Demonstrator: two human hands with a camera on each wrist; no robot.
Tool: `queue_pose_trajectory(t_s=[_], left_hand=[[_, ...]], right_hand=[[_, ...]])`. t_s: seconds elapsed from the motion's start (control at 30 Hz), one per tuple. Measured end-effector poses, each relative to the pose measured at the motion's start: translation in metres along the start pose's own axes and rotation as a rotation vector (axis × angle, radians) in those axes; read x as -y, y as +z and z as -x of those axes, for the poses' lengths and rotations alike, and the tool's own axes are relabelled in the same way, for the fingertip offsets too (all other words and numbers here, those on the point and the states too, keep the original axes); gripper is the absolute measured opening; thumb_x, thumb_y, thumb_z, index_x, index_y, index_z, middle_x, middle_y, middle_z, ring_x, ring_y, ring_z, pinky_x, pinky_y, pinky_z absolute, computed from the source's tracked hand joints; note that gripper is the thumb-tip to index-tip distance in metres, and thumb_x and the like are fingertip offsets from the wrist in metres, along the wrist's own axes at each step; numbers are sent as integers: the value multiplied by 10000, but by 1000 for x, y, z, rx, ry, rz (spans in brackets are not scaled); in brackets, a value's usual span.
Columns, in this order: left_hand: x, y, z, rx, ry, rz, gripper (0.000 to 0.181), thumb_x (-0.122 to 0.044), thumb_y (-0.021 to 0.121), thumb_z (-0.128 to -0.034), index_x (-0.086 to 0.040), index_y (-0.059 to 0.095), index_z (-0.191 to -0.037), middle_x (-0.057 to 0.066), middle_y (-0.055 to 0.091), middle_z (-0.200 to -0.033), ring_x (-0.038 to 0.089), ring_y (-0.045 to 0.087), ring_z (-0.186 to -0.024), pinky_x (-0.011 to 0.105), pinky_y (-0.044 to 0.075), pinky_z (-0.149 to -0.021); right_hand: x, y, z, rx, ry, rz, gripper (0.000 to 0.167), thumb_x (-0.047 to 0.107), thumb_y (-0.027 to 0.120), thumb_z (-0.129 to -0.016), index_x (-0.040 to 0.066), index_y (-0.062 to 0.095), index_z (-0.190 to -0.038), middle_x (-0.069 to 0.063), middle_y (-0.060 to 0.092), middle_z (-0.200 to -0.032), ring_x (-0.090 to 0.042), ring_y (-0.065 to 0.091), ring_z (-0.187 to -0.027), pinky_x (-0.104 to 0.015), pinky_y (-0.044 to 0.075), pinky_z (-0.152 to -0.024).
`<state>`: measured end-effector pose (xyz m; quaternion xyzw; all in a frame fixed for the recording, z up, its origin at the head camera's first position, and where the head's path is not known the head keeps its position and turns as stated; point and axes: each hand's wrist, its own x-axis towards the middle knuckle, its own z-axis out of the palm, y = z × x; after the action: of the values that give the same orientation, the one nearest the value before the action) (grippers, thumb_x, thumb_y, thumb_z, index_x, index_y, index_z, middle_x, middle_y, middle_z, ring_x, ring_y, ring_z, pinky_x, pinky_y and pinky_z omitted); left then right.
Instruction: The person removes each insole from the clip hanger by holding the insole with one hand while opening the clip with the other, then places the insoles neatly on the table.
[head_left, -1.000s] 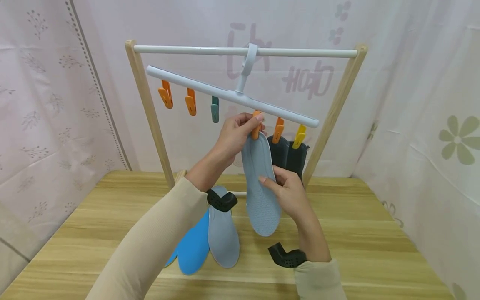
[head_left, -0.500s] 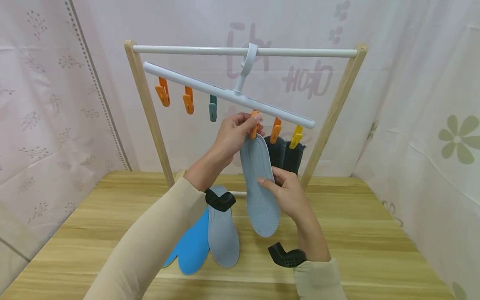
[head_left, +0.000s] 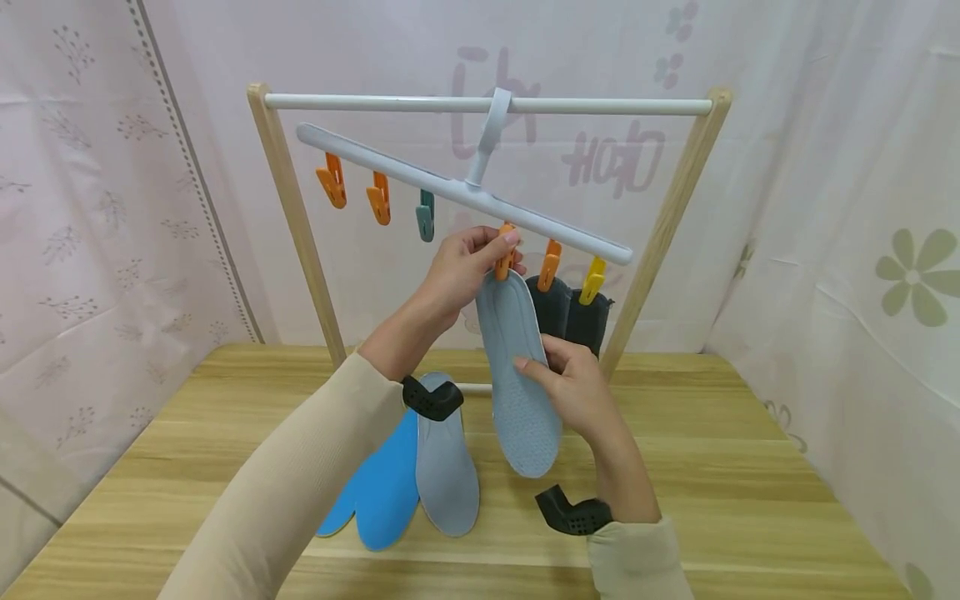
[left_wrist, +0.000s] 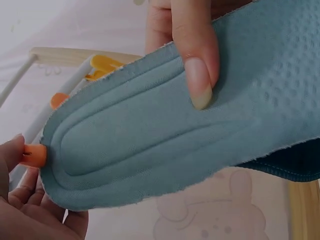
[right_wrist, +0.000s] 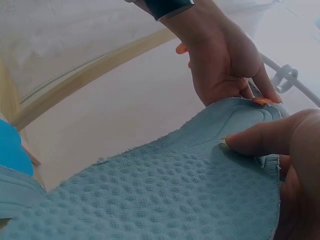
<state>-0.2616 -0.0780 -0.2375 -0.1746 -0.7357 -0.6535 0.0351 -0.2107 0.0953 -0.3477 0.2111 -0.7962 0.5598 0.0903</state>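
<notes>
A grey-blue insole [head_left: 517,375] hangs upright below the tilted white clip hanger [head_left: 420,173]. My right hand [head_left: 581,387] grips its right edge, thumb on the front face and fingers behind. With thumb and fingers, my left hand [head_left: 467,267] pinches an orange clip [head_left: 504,260] at the insole's upper end. The left wrist view shows this orange clip [left_wrist: 34,155] meeting the insole's rim; whether it bites on the fabric I cannot tell. Behind the insole, an orange clip [head_left: 550,267] and a yellow clip [head_left: 592,282] hold dark insole-shaped pieces [head_left: 588,321], partly hidden.
Two orange clips [head_left: 378,200] and a green clip [head_left: 425,218] hang on the hanger's left half. The hanger hooks over a white rod [head_left: 615,106] on a wooden frame [head_left: 667,225]. Blue insoles [head_left: 386,492] and a grey insole [head_left: 447,483] lie on the wooden table [head_left: 750,483].
The hanger swings slightly, and its right end sits a little lower than a second ago. My left hand and the clip shift slightly left with the insole's top. Both hands keep their grip.
</notes>
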Motion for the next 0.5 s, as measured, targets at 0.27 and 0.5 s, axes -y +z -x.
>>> queue_pose_trajectory(t_s=[0.27,0.5], left_hand=[[1,-2,1,-29,-5,-6,280,-305,601,-1026,-40,655,-1100,13,685,-898,264,749,-1001,331,528,-1016],[1,-2,0,-25,-11,17,285,-294,608,-1023,-29,659,-1113,14,695,-891,318,739,-1022,320,572,-947]], right_hand=[[1,0,1,39,30,62,314,142,664,-969,13,683,-1255,-197,757,-1087,-253,753,-905,-422,623,-800],[-2,1,2,120,26,107,328,149,653,-975,16,671,-1275,-183,753,-1111,-245,757,-919,-427,620,-802]])
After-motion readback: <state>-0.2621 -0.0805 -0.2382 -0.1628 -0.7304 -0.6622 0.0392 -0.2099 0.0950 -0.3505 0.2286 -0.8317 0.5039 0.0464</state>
